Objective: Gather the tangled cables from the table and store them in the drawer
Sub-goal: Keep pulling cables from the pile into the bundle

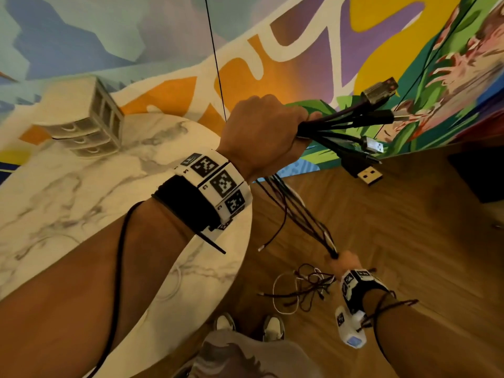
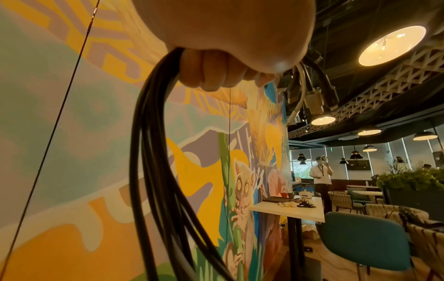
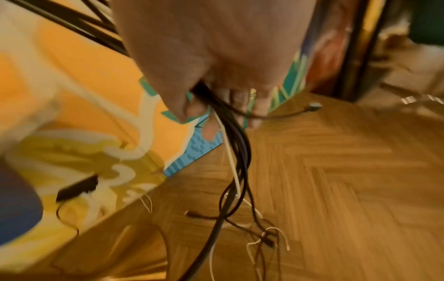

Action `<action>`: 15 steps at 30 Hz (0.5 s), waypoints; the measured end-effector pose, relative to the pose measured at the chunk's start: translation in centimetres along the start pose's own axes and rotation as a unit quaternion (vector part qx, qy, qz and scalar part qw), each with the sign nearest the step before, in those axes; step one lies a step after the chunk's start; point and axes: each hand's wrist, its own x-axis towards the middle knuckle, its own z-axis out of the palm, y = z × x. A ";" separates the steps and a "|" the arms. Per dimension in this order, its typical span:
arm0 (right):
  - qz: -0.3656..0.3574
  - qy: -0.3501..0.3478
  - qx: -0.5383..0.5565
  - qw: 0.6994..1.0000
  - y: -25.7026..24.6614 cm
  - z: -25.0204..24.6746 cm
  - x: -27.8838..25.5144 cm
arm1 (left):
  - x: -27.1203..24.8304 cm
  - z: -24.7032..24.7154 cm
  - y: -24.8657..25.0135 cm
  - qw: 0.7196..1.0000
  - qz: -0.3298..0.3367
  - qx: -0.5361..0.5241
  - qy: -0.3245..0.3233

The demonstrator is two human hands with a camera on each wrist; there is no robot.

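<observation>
My left hand (image 1: 268, 132) is raised beside the table edge and grips a bundle of black cables (image 1: 335, 126) in its fist; several USB plugs (image 1: 369, 177) fan out to the right of it. In the left wrist view its fingers (image 2: 211, 72) curl round the black strands (image 2: 153, 152). From that fist the bundle runs down to my right hand (image 1: 341, 261), which holds it low above the floor. Loose dark and white ends (image 1: 305, 290) hang tangled below. In the right wrist view the fingers (image 3: 238, 102) close round the strands (image 3: 236, 161). A small drawer unit (image 1: 90, 124) stands at the far left, its drawers shut.
The round marble table (image 1: 81, 200) lies to my left, with a white cable (image 1: 174, 285) on it near its edge. A painted mural wall (image 1: 300, 50) rises ahead and wooden floor (image 1: 395, 241) lies below. My shoes (image 1: 272, 327) are at the bottom. A dark block (image 1: 480, 173) sits at far right.
</observation>
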 end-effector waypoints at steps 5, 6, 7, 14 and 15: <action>-0.039 -0.086 -0.173 0.980 -0.5 -0.8 -1.7 | -0.8 1.6 1.5 0.963 -0.131 -0.233 -0.037; -0.049 -0.091 -0.202 0.974 -0.9 -1.3 -2.1 | -1.0 2.3 1.6 0.935 -0.182 -0.302 -0.043; -0.062 -0.084 -0.224 0.969 -1.3 -1.9 -2.2 | -1.1 3.0 1.7 0.901 -0.228 -0.368 -0.041; -0.297 -0.055 0.132 0.944 -7.8 -6.2 -4.5 | -3.5 7.5 1.2 0.778 -0.365 -0.503 -0.094; -0.355 -0.077 0.212 0.907 -9.2 -7.0 -6.1 | -3.9 7.8 1.3 0.782 -0.372 -0.485 -0.118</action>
